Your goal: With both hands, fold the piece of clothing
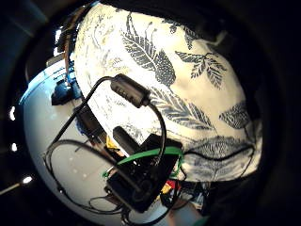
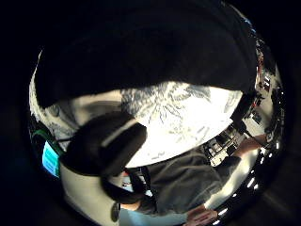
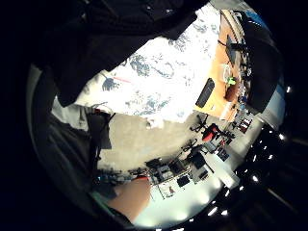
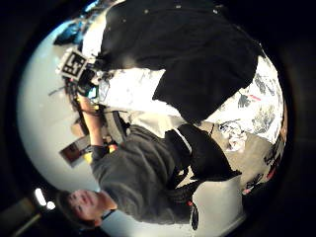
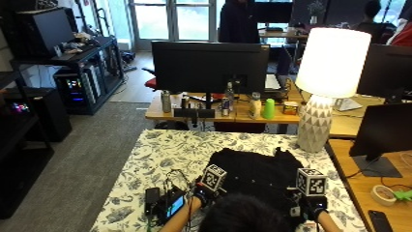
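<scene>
Black cloth: the garment (image 5: 257,175) lies spread on the table (image 5: 161,159), which is covered by a white tablecloth (image 5: 174,150) printed with dark leaves. The garment sits toward the near right part of the table, directly ahead of the person, whose head (image 5: 241,215) shows at the lower edge of the outside view and hides the garment's near hem. Left to right along the near edge: a small dark device with a lit screen (image 5: 169,205) lies on the tablecloth just beside the left forearm; the left hand (image 5: 201,192) is at the garment's near left corner; the right hand (image 5: 313,207) is at its near right corner. The hands are well apart, one at each side of the garment. In the left thumb side palm view, black fabric fills the area close to the palm, with the patterned cloth past it; the right thumb side palm view shows the same, black fabric over the leaf print. Whether either hand's fingers are curled round the fabric or only resting on it cannot be told from any view. Beyond the garment, at the table's far right corner, stands a lamp (image 5: 325,82) with a white shade and a faceted white base.
</scene>
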